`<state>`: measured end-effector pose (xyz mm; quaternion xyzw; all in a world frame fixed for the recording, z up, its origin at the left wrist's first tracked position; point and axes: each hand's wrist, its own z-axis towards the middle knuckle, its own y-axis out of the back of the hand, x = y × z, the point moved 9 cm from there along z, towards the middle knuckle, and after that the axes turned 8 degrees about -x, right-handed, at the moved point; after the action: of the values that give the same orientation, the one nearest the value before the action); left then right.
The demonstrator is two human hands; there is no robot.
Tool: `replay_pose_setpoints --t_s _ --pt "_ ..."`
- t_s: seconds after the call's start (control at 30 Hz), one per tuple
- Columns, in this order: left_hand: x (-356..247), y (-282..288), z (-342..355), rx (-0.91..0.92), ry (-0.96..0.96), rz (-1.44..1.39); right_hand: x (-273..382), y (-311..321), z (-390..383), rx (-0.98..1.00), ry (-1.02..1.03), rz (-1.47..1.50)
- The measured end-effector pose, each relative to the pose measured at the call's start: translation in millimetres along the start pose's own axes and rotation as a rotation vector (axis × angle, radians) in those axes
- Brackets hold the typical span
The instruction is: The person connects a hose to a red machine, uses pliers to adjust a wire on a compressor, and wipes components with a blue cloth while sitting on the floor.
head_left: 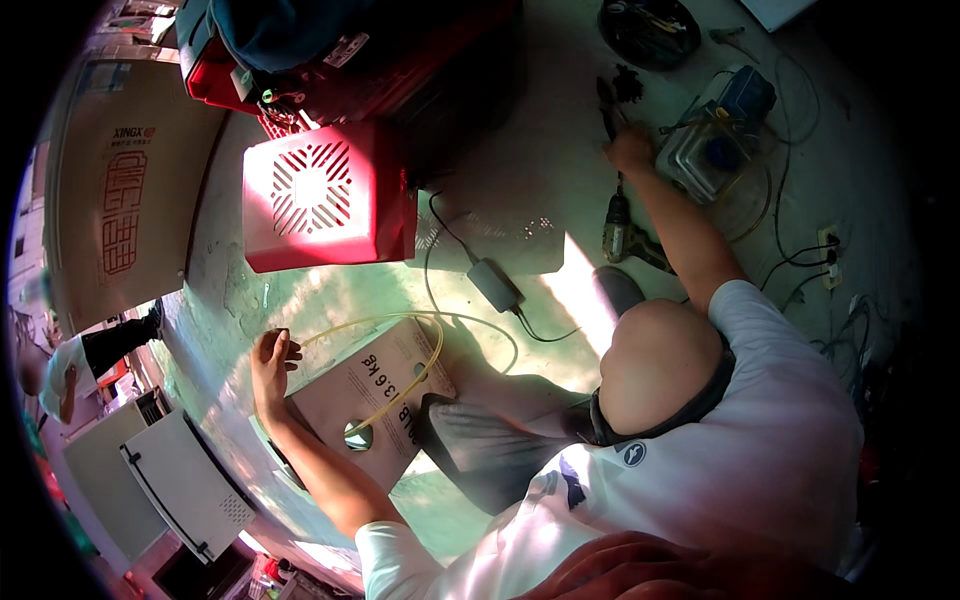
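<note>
Neither of my hands shows in the head view. A person in a white shirt (760, 430) crouches just below me, head down. One of their hands (272, 362) rests on the edge of a small cardboard box (375, 385) on the floor, and a thin yellow tube (425, 365) loops over the box. Their other hand (628, 150) reaches far forward and touches a dark tool (607, 105) beside a clear plastic container (705, 150). A cordless drill (617, 228) lies under that arm.
A red machine housing with a vent grille (315, 190) stands on the concrete floor, with a power adapter and cable (495, 285) to its right. There is a big cardboard carton (120, 190) at left, white appliances (170, 480) at lower left, a wall socket with cables (828, 255) at right, and a bowl of tools (650, 30) at the top.
</note>
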<state>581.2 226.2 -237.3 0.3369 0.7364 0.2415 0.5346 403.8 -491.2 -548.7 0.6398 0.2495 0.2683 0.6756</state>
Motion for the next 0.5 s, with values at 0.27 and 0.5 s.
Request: replay_pose_setpoints --t_s 0.27,0.5 --pt "9 2 5 0.016 0.010 -0.036 19 26 -40 0.464 -0.497 1.305" --pt "21 4 12 -0.026 -0.008 -0.049 84 209 -134 0.570 0.184 1.584"
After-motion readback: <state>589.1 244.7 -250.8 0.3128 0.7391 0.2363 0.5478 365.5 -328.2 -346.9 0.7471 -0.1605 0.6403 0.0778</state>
